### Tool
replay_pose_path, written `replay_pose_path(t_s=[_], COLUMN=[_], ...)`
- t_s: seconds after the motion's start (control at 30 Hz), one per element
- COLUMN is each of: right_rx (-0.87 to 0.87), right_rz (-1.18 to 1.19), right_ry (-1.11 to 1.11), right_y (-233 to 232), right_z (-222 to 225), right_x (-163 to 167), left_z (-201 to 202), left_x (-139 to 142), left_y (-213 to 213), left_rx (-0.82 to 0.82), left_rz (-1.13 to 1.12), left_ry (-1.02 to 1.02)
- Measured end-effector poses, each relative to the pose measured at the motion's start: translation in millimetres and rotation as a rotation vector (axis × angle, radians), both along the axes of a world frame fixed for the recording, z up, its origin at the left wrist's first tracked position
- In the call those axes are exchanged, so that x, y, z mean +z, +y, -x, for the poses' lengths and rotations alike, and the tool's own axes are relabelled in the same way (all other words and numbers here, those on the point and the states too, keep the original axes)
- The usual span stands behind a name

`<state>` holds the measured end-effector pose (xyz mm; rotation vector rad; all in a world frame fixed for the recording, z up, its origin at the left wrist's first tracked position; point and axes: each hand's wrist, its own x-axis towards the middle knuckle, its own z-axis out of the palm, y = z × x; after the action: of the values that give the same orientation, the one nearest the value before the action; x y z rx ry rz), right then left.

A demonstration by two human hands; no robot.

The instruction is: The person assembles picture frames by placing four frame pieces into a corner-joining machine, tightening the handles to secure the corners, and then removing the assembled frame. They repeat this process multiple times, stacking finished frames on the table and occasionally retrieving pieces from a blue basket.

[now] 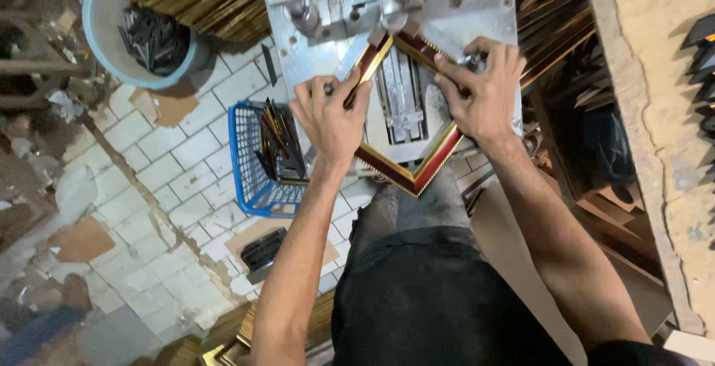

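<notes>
One red-and-gold picture frame [406,176] pressed flat on the metal machine [328,38] by left hand [328,116] and right hand [484,90]

The frame [406,176] is a small rectangular picture frame of dark red moulding with a gold inner and outer edge. It lies flat and turned like a diamond on the metal bench [313,57] of a joining machine, one corner far under the machine's head, the opposite corner near, jutting past the bench edge above the person's lap. Its left far side lies under the left hand [330,116], its right far side under the right hand [485,90]. The near corner's mitre is closed tight. The far corner is partly hidden.
</notes>
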<state>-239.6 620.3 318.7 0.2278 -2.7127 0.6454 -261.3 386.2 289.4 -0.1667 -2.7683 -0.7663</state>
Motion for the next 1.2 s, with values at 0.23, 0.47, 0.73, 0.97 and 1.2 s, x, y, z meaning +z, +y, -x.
replay_pose_path(t_s=[0.23, 0.47, 0.73, 0.97, 1.2], right_rx=[-0.016, -0.179, -0.641, -1.082, -1.335], right_rz=[-0.014, -0.074, 1.091, 1.149, 0.599], right_ry=[0.039, -0.13, -0.558, 0.464, 0.306], right_y=[-5.7, -7.4, -2.3, 245.0, 471.0], right_z=[22.7, -74.5, -223.0, -342.7, -391.5], right_x=[30.7, 21.9, 17.8, 57.1, 94.1], left_z=[17.1, -45.0, -155.8, -153.0, -152.6], left_x=[19.4, 9.3, 8.9, 50.6, 73.6], left_y=[7.9, 3.5, 19.8, 177.5, 449.0], left_rx=[-0.014, -0.007, 0.033, -0.587, -1.088], left_rz=[0.053, 0.16, 0.322, -0.281, 0.238], left_ry=[0.087, 0.142, -0.18, -0.061, 0.24])
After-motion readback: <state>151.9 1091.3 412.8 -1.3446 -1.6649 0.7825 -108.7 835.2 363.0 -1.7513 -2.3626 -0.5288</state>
